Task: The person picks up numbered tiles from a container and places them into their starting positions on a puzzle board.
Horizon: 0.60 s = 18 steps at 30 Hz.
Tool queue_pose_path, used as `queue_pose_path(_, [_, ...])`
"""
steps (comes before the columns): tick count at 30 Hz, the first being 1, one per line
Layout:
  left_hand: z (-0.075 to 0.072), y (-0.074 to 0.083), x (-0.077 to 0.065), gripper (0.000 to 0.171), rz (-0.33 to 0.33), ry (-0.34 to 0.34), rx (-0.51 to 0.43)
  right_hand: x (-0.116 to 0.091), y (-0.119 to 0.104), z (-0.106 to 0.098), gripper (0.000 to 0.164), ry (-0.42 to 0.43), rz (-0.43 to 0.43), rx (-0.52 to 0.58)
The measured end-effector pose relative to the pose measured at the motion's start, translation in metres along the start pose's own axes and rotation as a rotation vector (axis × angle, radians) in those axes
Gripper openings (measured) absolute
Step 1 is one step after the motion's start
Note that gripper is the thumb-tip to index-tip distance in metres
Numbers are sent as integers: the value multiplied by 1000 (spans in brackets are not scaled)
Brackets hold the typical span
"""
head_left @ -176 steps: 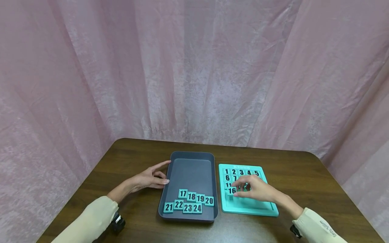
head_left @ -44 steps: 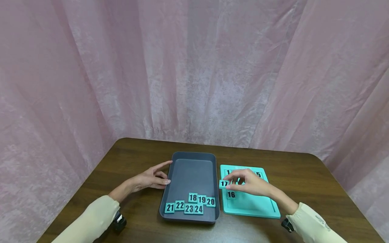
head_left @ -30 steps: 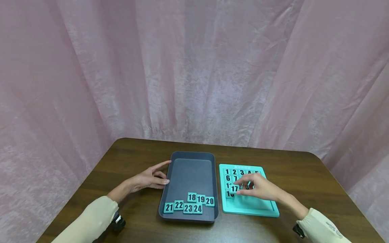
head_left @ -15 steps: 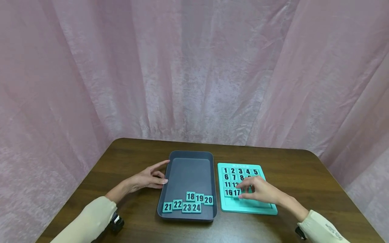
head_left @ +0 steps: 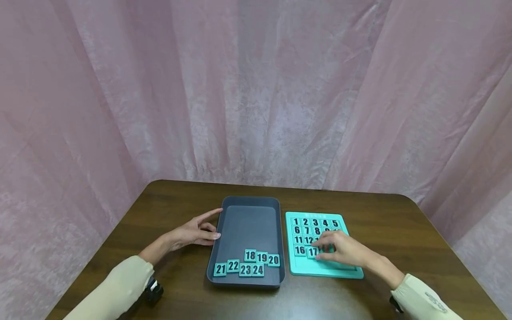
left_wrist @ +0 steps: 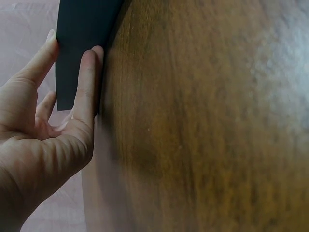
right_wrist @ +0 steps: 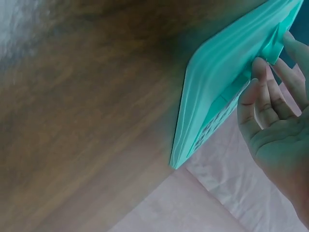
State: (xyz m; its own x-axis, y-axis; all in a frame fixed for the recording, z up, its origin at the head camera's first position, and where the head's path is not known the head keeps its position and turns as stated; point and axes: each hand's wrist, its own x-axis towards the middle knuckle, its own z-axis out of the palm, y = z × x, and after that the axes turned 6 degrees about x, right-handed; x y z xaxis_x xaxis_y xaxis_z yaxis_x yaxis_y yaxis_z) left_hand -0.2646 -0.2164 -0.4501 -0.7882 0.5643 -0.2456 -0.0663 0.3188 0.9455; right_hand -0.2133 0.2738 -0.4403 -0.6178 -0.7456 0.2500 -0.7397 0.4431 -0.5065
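My right hand (head_left: 342, 250) reaches over the turquoise number board (head_left: 316, 270) and pinches the number 17 tile (head_left: 311, 252) between thumb and fingers. The tile sits just right of the number 16 tile (head_left: 300, 250). In the right wrist view, the held tile (right_wrist: 273, 47) is tilted at the board's surface. Rows starting with 1, 6 and 11 fill the board's upper part, some hidden by my fingers. My left hand (head_left: 194, 233) touches the left side of the dark grey tray (head_left: 252, 224) with extended fingers; the left wrist view shows them along the tray's outer wall (left_wrist: 72, 67).
Inside the tray's near half lie several tiles, among them the number 18 tile (head_left: 250, 255) and the number 21 tile (head_left: 220, 269). Tray and board stand side by side on a brown wooden table (head_left: 180, 284). A pink curtain (head_left: 256, 89) hangs behind.
The right hand set down tile 16 on the board, took tile 17 from the tray and carried it right, beside tile 16. The left hand stays at the tray.
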Motion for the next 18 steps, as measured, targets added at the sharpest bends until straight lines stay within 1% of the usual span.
queue_pose_path(3, [-3,3,4,95,5,-5,6,2,0,-1,28,17,3,-49])
queue_pose_path(8, [-6,4,9,94,5,-9,13,5,0,0,28,29,60,-97])
queue_pose_path(12, [-7,4,11,93,4,1,19,8,-1,1,28,30,90,-121])
queue_pose_path(16, [-9,3,9,93,-6,17,15,16,-1,0,27,2,116,-127])
queue_pose_path(18, [-9,3,6,93,-9,23,12,20,-2,-2,25,-10,108,-141])
